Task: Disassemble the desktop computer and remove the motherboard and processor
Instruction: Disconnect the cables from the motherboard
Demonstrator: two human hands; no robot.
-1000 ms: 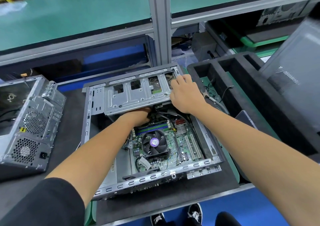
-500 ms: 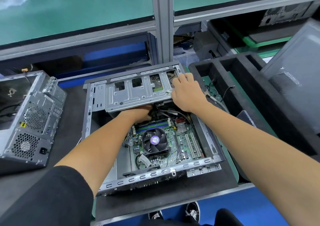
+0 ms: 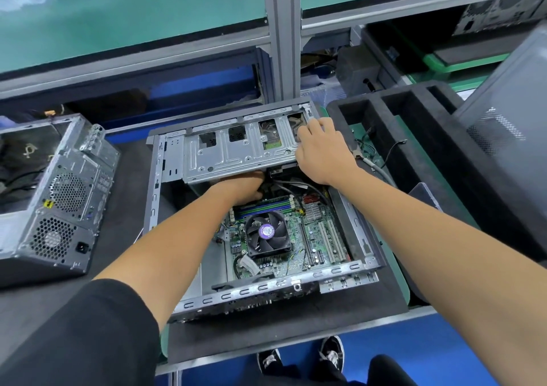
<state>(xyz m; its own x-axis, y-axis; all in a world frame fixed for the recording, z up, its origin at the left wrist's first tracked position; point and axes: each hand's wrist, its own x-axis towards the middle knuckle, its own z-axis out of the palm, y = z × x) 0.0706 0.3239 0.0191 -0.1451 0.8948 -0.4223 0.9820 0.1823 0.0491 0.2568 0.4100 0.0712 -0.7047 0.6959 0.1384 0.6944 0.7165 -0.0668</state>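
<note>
**Freeing the drive cage above the board**

Nearest me, the case (image 3: 266, 292) lies open on its side on the black worktop (image 3: 124, 196), its near rail towards my feet. Inside it, the motherboard (image 3: 299, 237) is screwed flat to the floor of the case, and the fan (image 3: 268, 233) sits on it; the processor is presumably under that, out of sight.

My left hand (image 3: 242, 189) reaches under the near edge of the drive cage (image 3: 233, 155); its fingers are hidden there, so I cannot tell what they hold. My right hand (image 3: 321, 149) rests on the cage's right end, fingers curled over the top edge. The two hands are apart, one below and one on top.

As I judge it, the cage must come out before the board can. I should lift it evenly from both ends, keep it level, and watch the grey cables (image 3: 299, 186) below it so nothing drags across the memory slots or the fan.

Left of the case stands a second case (image 3: 56, 202). To the right is a black foam tray (image 3: 414, 137) with loose wires in it. Beyond run green shelves (image 3: 142, 21) and a grey post (image 3: 281, 30).
</note>
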